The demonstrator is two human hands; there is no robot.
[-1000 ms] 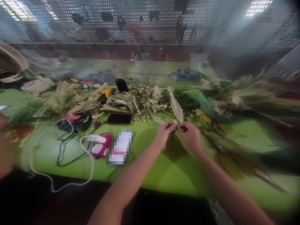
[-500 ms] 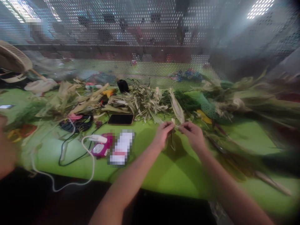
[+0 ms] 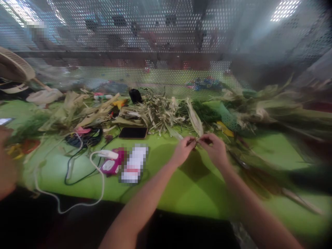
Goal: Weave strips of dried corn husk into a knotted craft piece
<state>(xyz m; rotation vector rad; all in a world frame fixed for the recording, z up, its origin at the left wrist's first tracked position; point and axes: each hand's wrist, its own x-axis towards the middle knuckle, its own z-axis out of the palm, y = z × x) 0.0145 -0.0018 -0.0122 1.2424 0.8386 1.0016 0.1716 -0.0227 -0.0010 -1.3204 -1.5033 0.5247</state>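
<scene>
My left hand [image 3: 184, 149] and my right hand [image 3: 214, 149] meet above the green table, their fingertips pinched close together. Between them is a small pale strip of dried corn husk [image 3: 196, 139], mostly covered by the fingers. Just behind the fingertips lies a broad pale corn husk [image 3: 195, 119], its near end by my right thumb and forefinger; whether they touch it I cannot tell. A heap of shredded husk [image 3: 162, 114] spreads behind my left hand.
A dark phone [image 3: 133, 132], a pixelated bright phone [image 3: 135, 164] and a magenta power bank [image 3: 112, 164] with a white cable [image 3: 103, 186] lie to the left. A perforated screen [image 3: 166, 74] stands behind. Another person's arm [image 3: 6, 169] shows at far left.
My hands have drawn closer together, the left shifting slightly right. The thin strip that hung below the fingers no longer shows, and less of the pale piece is visible.
</scene>
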